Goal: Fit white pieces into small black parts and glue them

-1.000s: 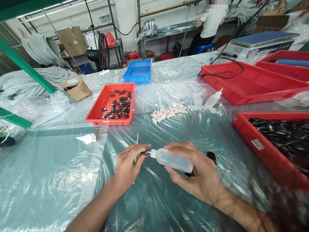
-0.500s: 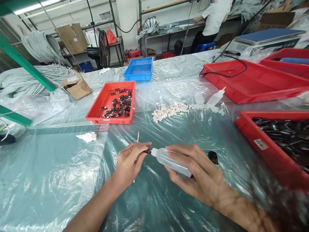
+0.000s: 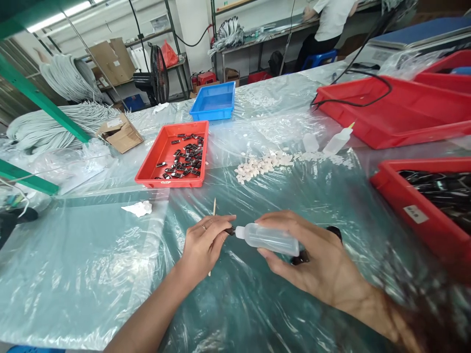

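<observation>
My left hand (image 3: 201,247) pinches a small shiny dark piece (image 3: 230,230) between thumb and fingers. A thin wooden stick (image 3: 214,208) passes behind the same hand, showing above and below it. My right hand (image 3: 318,255) is wrapped round a translucent squeeze bottle (image 3: 271,239), lying nearly level with its white cap end against or very close to the dark piece; the exact contact is hidden. Beneath the right hand shows a dark shiny part (image 3: 300,258), and another dark piece (image 3: 334,232) lies just behind it, partly covered.
Small dark pieces lie in a red tray (image 3: 142,177). Beyond my hands is a heap of small white pieces (image 3: 257,166), with another squeeze bottle (image 3: 337,141) beside it. A red bin (image 3: 390,196) of dark parts stands right. A blue tray (image 3: 211,116) and seated person (image 3: 329,24) are farther back.
The view has shifted slightly. My right hand's fingers have moved along the bottle, and more of the bottle's base and the dark part beneath now show. The left hand keeps its pinch.
</observation>
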### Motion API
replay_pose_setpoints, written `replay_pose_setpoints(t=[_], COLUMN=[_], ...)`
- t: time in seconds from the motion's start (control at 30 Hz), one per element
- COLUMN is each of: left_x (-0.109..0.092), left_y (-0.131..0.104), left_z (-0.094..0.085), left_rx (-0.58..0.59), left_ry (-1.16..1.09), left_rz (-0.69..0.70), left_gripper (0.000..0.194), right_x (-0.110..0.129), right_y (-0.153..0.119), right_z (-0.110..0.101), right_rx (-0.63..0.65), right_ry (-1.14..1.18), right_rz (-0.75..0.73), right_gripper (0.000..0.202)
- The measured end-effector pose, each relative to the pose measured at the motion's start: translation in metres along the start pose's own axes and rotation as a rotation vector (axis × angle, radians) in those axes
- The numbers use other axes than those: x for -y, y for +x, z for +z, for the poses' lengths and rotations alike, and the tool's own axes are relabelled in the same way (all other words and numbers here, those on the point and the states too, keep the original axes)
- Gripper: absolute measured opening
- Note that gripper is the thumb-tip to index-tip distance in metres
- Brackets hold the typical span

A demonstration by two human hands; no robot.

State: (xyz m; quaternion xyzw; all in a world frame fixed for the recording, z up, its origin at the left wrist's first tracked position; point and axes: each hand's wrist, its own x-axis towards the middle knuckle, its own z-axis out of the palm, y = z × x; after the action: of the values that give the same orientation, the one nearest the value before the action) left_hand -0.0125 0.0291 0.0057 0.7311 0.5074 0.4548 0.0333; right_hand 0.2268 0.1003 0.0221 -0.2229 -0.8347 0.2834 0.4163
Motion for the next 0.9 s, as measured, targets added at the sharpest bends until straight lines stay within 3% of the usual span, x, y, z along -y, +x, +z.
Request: replay_pose_setpoints(t=[0.53,0.73,0.83,0.9], left_x=[0.002,0.003,0.003,0.003], left_y=[0.001,-0.002,0.000,0.001], left_z=[0.000,-0.003,-0.003,-0.003], left_rx=[0.023,0.006,-0.003,-0.004], left_ry=[0.007,-0.043,-0.020,0.007], left_rz=[0.015,-0.083,-0.072,-0.043], left_gripper=[0.023,0.020,0.013,0.009], right_x=[0.001,-0.012,-0.029,-0.045], right_y=[0.005,0.021,0.027,0.027], right_z=[-0.002,-0.024,-0.024,-0.015], right_rx=[-0.026,0.027,-0.071,-0.136], right_ry=[-0.035,0.293,0.524,0.558], right_rz=[-0.067,0.255,0.392,0.410], right_gripper=[0.045,0.022,0.032,0.045])
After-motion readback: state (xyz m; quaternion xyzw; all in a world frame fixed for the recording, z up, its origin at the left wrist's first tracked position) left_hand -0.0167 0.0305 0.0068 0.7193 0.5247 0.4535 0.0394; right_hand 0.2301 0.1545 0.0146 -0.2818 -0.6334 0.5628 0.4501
